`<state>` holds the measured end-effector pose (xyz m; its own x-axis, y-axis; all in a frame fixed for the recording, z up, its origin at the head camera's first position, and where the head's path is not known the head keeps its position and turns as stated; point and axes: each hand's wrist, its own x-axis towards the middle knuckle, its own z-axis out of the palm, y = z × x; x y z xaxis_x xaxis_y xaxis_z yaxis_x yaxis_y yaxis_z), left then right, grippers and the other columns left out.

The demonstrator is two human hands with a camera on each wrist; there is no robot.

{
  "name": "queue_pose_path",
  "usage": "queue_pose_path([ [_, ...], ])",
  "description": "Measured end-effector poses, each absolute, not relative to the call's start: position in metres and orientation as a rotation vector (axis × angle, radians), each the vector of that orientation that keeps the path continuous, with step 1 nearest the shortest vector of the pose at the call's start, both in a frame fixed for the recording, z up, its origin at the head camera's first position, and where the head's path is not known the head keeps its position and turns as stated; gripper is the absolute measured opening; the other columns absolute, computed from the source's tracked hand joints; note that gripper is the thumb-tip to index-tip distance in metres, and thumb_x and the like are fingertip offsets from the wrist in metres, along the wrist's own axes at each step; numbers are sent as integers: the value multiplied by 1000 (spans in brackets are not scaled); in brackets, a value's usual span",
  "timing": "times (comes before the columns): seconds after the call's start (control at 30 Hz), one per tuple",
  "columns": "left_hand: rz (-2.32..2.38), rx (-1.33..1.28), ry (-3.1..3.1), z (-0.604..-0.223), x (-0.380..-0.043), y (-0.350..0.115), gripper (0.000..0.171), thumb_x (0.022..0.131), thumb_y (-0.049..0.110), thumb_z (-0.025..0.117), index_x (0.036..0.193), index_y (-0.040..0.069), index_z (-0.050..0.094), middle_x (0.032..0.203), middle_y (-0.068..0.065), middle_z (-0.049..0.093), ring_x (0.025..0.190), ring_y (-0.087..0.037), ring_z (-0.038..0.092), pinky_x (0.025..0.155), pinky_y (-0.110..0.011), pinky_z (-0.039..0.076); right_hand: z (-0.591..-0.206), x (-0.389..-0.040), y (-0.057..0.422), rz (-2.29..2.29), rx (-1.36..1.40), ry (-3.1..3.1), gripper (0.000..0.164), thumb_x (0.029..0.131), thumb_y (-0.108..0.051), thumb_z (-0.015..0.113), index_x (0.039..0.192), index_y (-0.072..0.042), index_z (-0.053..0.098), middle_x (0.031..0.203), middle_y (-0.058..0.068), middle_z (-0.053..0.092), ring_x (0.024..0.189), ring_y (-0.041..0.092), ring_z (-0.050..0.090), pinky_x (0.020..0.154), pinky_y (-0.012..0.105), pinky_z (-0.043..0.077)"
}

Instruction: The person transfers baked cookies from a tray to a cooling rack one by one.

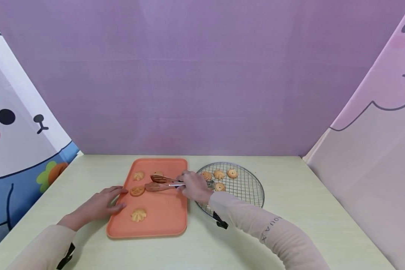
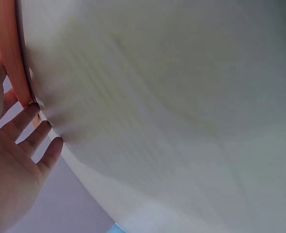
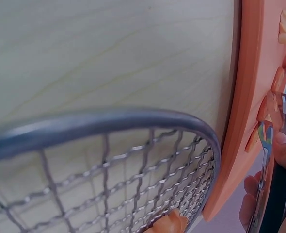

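Observation:
My right hand [image 1: 195,186] grips a pair of metal tongs [image 1: 175,184] with dark handles, held low over the orange tray [image 1: 167,219]. The tong ends are spread slightly, beside a round cookie [image 1: 137,191] with cutouts; whether they touch a cookie cannot be made out. My left hand [image 1: 99,204] rests at the tray's left edge, fingers fairly straight and thumb over the rim; the left wrist view shows its fingertips [image 2: 57,144] along the outside. Also on the tray are a flower-shaped cookie [image 1: 138,215], another behind it [image 1: 138,176], and one partly hidden by the tongs [image 1: 158,174].
A round wire cooling rack [image 1: 248,191] stands right of the tray, under my right forearm. Several cookies lie on its far left part, among them a ring cookie [image 1: 232,173]. A purple backdrop [image 1: 189,93] rises behind the pale table [image 1: 290,225].

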<state>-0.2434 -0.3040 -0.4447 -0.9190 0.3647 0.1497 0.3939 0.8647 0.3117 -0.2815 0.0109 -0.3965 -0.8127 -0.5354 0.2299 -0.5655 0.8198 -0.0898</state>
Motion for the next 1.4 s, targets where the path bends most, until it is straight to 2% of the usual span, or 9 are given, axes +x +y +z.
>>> queue_pose_path([
  [0.4, -524, -622, -2932, -446, -244, -305, 54, 82, 45, 62, 120, 6, 56, 126, -20, 52, 115, -42, 48, 88, -58, 43, -396, -281, 12, 204, 861, -2788, 27, 83, -27, 66, 109, -20, 68, 87, -5, 60, 69, 8, 56, 50, 16, 40],
  [0.73, -547, -599, -2943, -445, -243, -305, 55, 82, 42, 64, 121, 5, 55, 127, -20, 51, 117, -42, 47, 91, -59, 42, -397, -282, 12, 201, 847, -2791, 31, 80, -24, 69, 110, -19, 67, 94, -3, 62, 73, 9, 58, 48, 15, 39],
  [0.97, -554, -597, -2948, -443, -241, -303, 58, 81, 47, 63, 121, 6, 55, 127, -21, 51, 116, -43, 46, 90, -59, 42, -398, -283, 13, 150, 871, -2782, 29, 84, -26, 65, 112, -20, 66, 88, -5, 58, 66, 7, 53, 46, 15, 37],
  [1.4, -555, -600, -2937, -444, -242, -304, 57, 81, 47, 63, 121, 7, 56, 127, -20, 51, 116, -42, 47, 89, -59, 42, -398, -283, 14, 128, 902, -2751, 26, 84, -26, 65, 109, -20, 67, 84, -5, 57, 67, 7, 54, 47, 16, 39],
])
